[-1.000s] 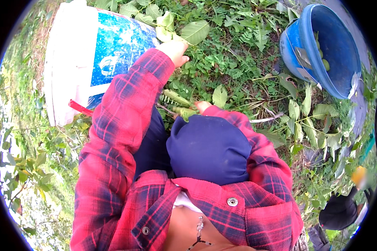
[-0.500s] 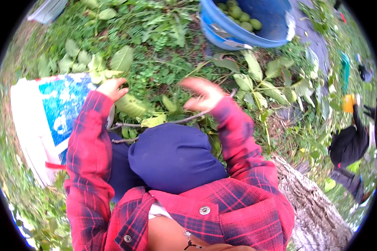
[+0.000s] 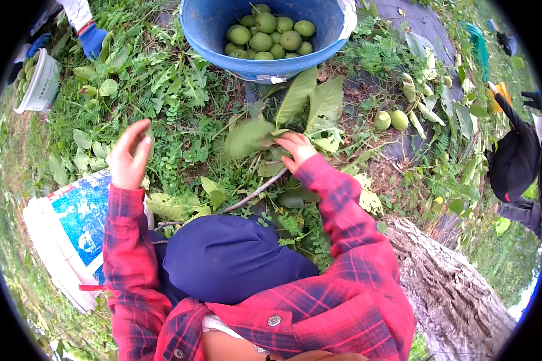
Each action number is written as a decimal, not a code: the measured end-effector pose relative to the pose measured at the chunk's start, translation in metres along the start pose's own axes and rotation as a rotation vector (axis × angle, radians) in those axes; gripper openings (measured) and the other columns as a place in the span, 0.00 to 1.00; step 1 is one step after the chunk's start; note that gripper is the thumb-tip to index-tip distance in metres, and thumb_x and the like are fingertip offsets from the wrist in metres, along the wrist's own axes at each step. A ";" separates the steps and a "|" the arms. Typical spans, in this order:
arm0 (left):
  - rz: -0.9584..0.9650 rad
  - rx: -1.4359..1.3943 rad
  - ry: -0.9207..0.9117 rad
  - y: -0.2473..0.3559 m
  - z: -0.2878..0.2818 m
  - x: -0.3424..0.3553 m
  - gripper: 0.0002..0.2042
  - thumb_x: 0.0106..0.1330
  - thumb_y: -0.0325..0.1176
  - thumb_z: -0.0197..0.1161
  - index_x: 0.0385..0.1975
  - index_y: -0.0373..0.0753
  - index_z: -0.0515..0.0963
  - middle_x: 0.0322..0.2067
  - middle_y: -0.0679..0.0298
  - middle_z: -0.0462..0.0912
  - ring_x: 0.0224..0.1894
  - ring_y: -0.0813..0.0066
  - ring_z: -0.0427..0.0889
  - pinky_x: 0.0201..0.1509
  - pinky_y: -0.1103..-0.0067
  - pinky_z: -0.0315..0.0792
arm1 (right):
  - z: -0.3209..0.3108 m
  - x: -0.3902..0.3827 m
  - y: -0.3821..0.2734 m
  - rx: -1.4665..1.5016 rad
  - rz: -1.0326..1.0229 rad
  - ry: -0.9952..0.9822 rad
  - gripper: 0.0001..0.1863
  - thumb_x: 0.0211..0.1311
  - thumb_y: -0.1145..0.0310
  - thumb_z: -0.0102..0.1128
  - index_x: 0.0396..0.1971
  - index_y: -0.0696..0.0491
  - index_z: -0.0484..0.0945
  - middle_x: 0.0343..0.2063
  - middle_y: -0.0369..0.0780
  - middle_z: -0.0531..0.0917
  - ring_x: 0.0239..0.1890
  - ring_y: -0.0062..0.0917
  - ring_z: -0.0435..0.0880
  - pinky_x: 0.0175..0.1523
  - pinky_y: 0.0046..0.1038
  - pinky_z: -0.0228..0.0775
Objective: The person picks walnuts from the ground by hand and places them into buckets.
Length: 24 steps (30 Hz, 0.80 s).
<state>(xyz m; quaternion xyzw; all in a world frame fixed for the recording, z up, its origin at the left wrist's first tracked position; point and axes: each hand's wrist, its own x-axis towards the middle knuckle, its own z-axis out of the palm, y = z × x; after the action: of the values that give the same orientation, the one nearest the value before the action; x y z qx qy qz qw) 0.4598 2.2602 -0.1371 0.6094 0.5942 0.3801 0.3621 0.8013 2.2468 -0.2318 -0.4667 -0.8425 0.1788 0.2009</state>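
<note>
My right hand (image 3: 296, 147) is closed round the stem end of a sprig of large green leaves (image 3: 295, 105), just below the blue bucket (image 3: 265, 69); one of its leaves is blurred by motion. Round green fruits (image 3: 261, 41) lie in that bucket. My left hand (image 3: 129, 156) is held up over the grass, thumb apart from the fingers, with nothing in it. Beside my left forearm a white bucket with a blue label (image 3: 81, 219) lies tilted. Two green fruits (image 3: 391, 120) rest on the ground to the right of the sprig.
A thin branch (image 3: 256, 191) lies before my knee. A tree trunk (image 3: 445, 289) is at lower right. At upper left a person's blue-gloved hand (image 3: 92, 40) is near a white bucket of green fruits (image 3: 40, 84). Another person in black (image 3: 515, 156) bends at far right.
My right hand has closed on the leafy sprig, lifting it off the ground at right; two green fruits now show there. My left hand has risen away from the leaves. The view has shifted.
</note>
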 end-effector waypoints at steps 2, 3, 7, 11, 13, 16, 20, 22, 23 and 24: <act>0.090 0.054 0.021 0.039 -0.001 0.014 0.12 0.52 0.21 0.50 0.38 0.33 0.69 0.39 0.60 0.71 0.41 0.77 0.69 0.44 0.84 0.63 | -0.050 0.010 0.018 0.306 -0.075 -0.201 0.19 0.39 0.78 0.50 0.38 0.53 0.70 0.32 0.44 0.74 0.35 0.34 0.73 0.43 0.27 0.65; 0.123 0.120 0.008 0.054 -0.003 0.017 0.12 0.52 0.21 0.49 0.38 0.33 0.69 0.39 0.60 0.71 0.41 0.77 0.69 0.44 0.84 0.63 | -0.078 0.010 0.037 0.213 0.353 -0.075 0.16 0.40 0.78 0.49 0.35 0.54 0.71 0.31 0.43 0.74 0.33 0.33 0.73 0.40 0.25 0.65; 0.194 0.164 -0.028 0.074 0.018 0.029 0.11 0.52 0.21 0.49 0.36 0.32 0.70 0.40 0.59 0.70 0.41 0.76 0.70 0.43 0.83 0.64 | -0.158 -0.017 0.154 -0.651 0.910 0.207 0.22 0.36 0.60 0.60 0.38 0.42 0.69 0.44 0.39 0.65 0.46 0.35 0.63 0.48 0.36 0.58; 0.167 0.075 0.042 0.078 0.039 0.039 0.12 0.51 0.21 0.51 0.37 0.32 0.69 0.39 0.58 0.70 0.42 0.75 0.70 0.43 0.82 0.66 | -0.142 -0.016 0.165 -0.582 1.258 -0.339 0.37 0.23 0.50 0.67 0.43 0.34 0.64 0.53 0.37 0.50 0.54 0.39 0.48 0.52 0.42 0.53; 0.147 0.037 0.075 0.081 0.045 0.051 0.12 0.52 0.21 0.50 0.38 0.31 0.68 0.40 0.59 0.70 0.42 0.75 0.70 0.45 0.83 0.65 | -0.136 -0.031 0.171 -0.525 1.282 -0.165 0.38 0.19 0.49 0.67 0.42 0.33 0.66 0.53 0.39 0.51 0.53 0.40 0.49 0.53 0.40 0.52; 0.252 0.056 0.164 0.098 0.058 0.072 0.13 0.53 0.22 0.50 0.40 0.31 0.67 0.39 0.59 0.71 0.43 0.75 0.70 0.47 0.83 0.63 | -0.134 -0.041 0.182 -0.309 1.310 0.082 0.38 0.19 0.50 0.67 0.41 0.43 0.69 0.52 0.41 0.52 0.53 0.39 0.48 0.53 0.36 0.53; 0.618 0.478 0.272 0.124 0.082 0.106 0.15 0.46 0.29 0.55 0.37 0.35 0.69 0.38 0.52 0.69 0.42 0.59 0.69 0.46 0.73 0.62 | -0.140 -0.058 0.198 0.583 1.329 0.658 0.33 0.31 0.45 0.58 0.37 0.55 0.71 0.40 0.42 0.68 0.40 0.30 0.67 0.44 0.30 0.63; 0.718 0.483 0.199 0.130 0.102 0.114 0.15 0.47 0.31 0.56 0.36 0.34 0.69 0.36 0.51 0.70 0.42 0.58 0.67 0.46 0.72 0.62 | -0.135 -0.051 0.169 1.133 1.249 1.193 0.33 0.34 0.43 0.53 0.38 0.52 0.68 0.40 0.42 0.67 0.41 0.33 0.67 0.39 0.40 0.64; 0.743 0.449 0.133 0.133 0.113 0.117 0.16 0.47 0.33 0.57 0.35 0.33 0.69 0.35 0.51 0.70 0.41 0.57 0.67 0.45 0.72 0.62 | -0.136 -0.047 0.157 1.391 1.061 1.355 0.33 0.35 0.42 0.51 0.39 0.51 0.66 0.41 0.42 0.67 0.43 0.36 0.66 0.39 0.46 0.62; 0.765 0.416 0.064 0.131 0.125 0.121 0.16 0.47 0.34 0.57 0.34 0.32 0.69 0.34 0.51 0.70 0.41 0.57 0.67 0.45 0.72 0.62 | -0.144 -0.036 0.134 1.624 0.862 1.480 0.33 0.35 0.41 0.49 0.40 0.50 0.65 0.42 0.43 0.66 0.44 0.38 0.65 0.40 0.49 0.60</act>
<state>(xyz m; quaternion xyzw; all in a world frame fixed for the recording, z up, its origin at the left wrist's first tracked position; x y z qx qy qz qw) 0.6312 2.3784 -0.0720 0.8335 0.4005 0.3777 0.0461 0.9875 2.2990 -0.1807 -0.4382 0.0668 0.4014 0.8015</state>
